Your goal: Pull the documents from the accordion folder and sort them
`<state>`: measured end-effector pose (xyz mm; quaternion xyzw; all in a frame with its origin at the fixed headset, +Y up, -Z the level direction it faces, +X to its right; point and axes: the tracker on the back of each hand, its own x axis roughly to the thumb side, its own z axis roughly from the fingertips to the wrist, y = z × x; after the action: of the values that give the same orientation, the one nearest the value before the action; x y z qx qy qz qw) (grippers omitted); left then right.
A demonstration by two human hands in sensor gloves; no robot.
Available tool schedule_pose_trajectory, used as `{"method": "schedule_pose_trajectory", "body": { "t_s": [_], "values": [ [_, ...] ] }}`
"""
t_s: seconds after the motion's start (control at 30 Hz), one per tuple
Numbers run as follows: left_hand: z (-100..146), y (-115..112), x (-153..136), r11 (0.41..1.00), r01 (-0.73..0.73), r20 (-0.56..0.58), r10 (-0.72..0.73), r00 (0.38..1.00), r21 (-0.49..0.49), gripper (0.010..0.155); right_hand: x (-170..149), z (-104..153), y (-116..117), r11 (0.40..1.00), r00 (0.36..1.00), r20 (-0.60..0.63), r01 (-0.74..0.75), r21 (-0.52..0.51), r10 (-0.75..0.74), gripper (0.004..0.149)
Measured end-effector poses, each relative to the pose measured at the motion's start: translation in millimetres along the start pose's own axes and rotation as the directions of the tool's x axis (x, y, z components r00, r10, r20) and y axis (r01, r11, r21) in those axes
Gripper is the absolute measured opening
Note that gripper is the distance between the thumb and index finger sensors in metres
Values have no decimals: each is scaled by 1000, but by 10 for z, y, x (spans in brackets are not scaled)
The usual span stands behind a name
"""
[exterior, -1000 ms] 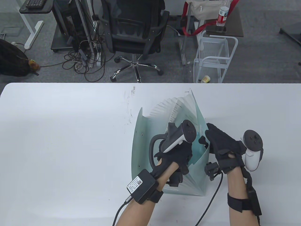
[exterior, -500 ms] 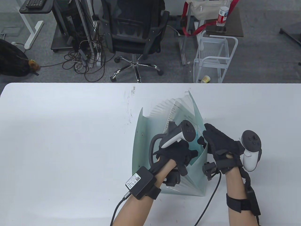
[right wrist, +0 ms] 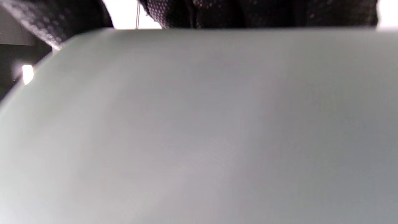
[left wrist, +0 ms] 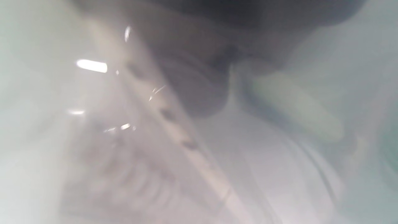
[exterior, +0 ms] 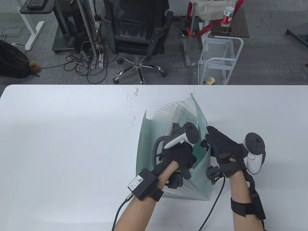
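A pale green translucent accordion folder [exterior: 146, 149] stands open on the white table [exterior: 60, 144], right of centre. A white printed document [exterior: 179, 110] sticks up among its pleats. My left hand [exterior: 182, 156] reaches down into the folder's pockets; its fingers are hidden there. My right hand [exterior: 211, 142] grips the top edge of the folder's right wall, thumb inside. The left wrist view is a blur of the folder's inside [left wrist: 279, 174]. The folder's wall [right wrist: 199, 124] fills the right wrist view, with gloved fingers [right wrist: 248, 12] over its top edge.
The table's far edge runs behind the folder. Beyond it stand an office chair [exterior: 137, 31], a white wire cart [exterior: 216, 60] and a tangle of cables [exterior: 84, 60] on the floor. Wrist cables trail off the near table edge.
Both hands have shifted a little left and away from me. The folder's right wall has swung left with my right hand, and the printed document stands slightly more upright.
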<state>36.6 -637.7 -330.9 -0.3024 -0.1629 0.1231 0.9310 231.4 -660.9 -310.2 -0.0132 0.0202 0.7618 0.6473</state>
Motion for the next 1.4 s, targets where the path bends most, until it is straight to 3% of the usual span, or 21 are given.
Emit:
{"method": "schedule_pose_trajectory", "body": {
  "t_s": [0.27, 0.5, 0.67, 0.83, 1.07, 1.27, 1.33, 1.4],
  "values": [
    [282, 118, -73, 985, -100, 124, 83, 989, 141, 48, 61, 22, 54, 997, 997, 29, -70, -25, 71, 74],
    [830, 383, -271, 900, -171, 181, 106, 978, 401, 48, 60, 27, -20, 997, 997, 18, -71, -27, 71, 73],
    [1297, 569, -648, 799, -319, 253, 215, 943, 510, 50, 34, 26, -136, 999, 999, 9, -32, -42, 33, 74],
    [1687, 669, -1154, 631, -443, 297, 330, 896, 637, 49, 4, 22, -242, 999, 1000, 4, -6, -51, 6, 72],
    [1985, 648, -1828, 503, -508, 274, 468, 840, 699, 48, -36, 11, -424, 998, 999, -1, 34, -56, -34, 66],
    [2031, 524, -2279, 472, -507, 202, 556, 806, 722, 47, -54, 24, -582, 998, 1000, -1, 23, -62, -23, 64],
    [1986, 461, -2391, 485, -496, 160, 580, 799, 720, 47, -63, 30, -636, 998, 1000, -3, 22, -64, -23, 63],
    [1886, 369, -2512, 539, -475, 82, 598, 798, 695, 47, -77, 36, -698, 998, 1000, -3, 24, -61, -24, 63]
  ]
}}
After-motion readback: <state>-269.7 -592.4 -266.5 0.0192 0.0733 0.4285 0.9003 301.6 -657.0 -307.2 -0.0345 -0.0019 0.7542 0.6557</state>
